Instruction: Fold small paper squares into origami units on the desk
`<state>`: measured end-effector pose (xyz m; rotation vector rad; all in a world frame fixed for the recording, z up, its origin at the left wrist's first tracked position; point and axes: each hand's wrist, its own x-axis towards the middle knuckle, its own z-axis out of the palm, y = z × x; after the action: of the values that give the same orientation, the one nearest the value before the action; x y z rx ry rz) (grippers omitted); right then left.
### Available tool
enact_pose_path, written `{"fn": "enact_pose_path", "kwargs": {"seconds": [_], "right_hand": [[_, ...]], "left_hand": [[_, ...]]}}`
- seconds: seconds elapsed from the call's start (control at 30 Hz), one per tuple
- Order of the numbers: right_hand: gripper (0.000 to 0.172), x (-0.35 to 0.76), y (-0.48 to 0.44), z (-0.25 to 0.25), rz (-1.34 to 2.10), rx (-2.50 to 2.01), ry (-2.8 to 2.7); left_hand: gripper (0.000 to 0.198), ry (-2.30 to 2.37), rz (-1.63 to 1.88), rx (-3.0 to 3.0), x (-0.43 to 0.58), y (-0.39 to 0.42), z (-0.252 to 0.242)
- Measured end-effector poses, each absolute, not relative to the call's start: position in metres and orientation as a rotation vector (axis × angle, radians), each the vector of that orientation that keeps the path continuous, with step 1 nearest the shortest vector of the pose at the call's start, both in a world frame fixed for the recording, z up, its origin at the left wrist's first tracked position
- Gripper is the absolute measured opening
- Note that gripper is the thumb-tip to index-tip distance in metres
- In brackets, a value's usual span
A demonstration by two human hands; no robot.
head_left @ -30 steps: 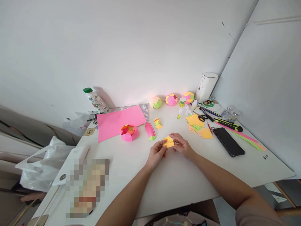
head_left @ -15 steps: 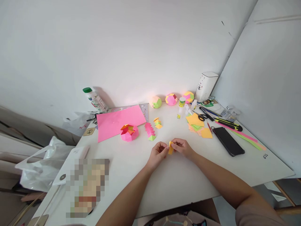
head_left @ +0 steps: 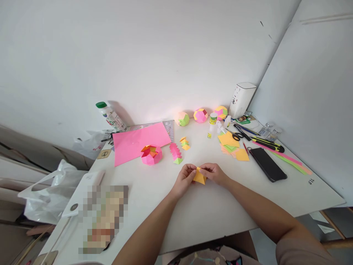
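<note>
A small folded piece of orange-yellow paper (head_left: pixel 199 177) is pinched between both hands over the white table. My left hand (head_left: pixel 186 178) grips its left edge with thumb and fingers, and my right hand (head_left: pixel 215 173) has hold of its upper right side. Just beyond my left hand lies a row of pink folded paper pieces (head_left: pixel 174 151) with a green one at its near end. A short stack of yellow and green folded pieces (head_left: pixel 184 142) sits beside that row. Further left stands a pink faceted paper bowl (head_left: pixel 151 154), its top open and orange inside.
Three paper balls (head_left: pixel 200 115) line the wall near glue bottles (head_left: pixel 213 118). Loose paper squares (head_left: pixel 228 141), scissors (head_left: pixel 236 137), a cutter (head_left: pixel 268 144) and a black phone (head_left: pixel 268 164) lie on the right. Leftward are a pink sheet (head_left: pixel 140 141), a bottle (head_left: pixel 111 117) and a plastic bag (head_left: pixel 51 195).
The orange-yellow paper has turned from a narrow, edge-on strip to a wider, flatter face between my fingers. Both hands stay in nearly the same spot.
</note>
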<state>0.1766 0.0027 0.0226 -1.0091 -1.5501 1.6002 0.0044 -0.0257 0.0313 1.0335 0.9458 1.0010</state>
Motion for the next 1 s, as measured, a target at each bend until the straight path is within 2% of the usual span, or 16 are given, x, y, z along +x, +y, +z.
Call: {"fn": "enact_pose_path", "kwargs": {"seconds": [0.4,0.63,1.0], "right_hand": [[0.026,0.1761,0.0037,0.0217,1.622,-1.016,-1.542],[0.026,0.1759,0.0034,0.0275,1.606,-1.029,-1.503],[0.026,0.1754,0.0044,0.0236,1.538,-1.033,-1.484]], "left_hand": [[0.027,0.958,1.015,1.098,0.0035,-0.0256,0.0226],[0.039,0.944,1.011,1.180,0.0010,-0.0253,0.0240],[0.042,1.071,0.975,1.197,0.0037,-0.0275,0.0251]]}}
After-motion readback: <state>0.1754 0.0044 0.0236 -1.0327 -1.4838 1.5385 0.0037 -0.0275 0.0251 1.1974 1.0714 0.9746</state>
